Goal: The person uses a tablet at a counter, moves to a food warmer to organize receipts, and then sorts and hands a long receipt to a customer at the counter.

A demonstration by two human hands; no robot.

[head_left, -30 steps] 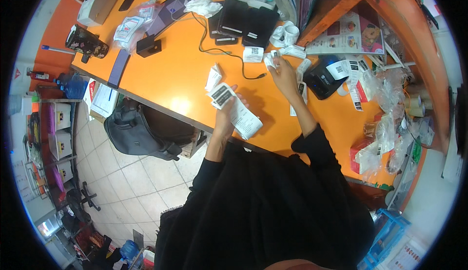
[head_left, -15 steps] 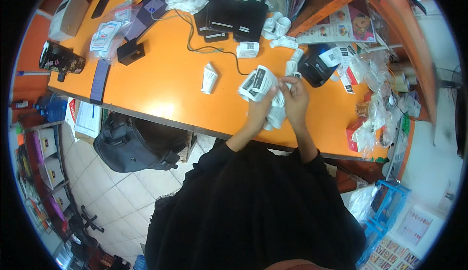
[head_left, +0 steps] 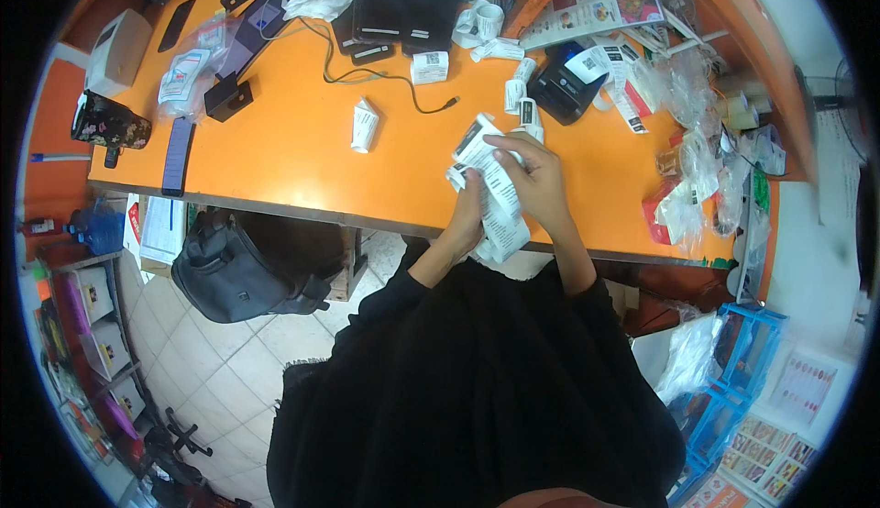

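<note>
l hand (head_left: 466,218) pinches paper slips (head_left: 502,218) low down, r hand (head_left: 535,183) grips them higher, prob so they don't curl; slips are btwn both, over front edge of orange desk (head_left: 275,132), nr black printer (head_left: 561,92).

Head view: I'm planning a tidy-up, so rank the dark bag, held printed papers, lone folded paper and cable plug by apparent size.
1. Dark bag
2. Held printed papers, partly covered
3. Lone folded paper
4. Cable plug
</note>
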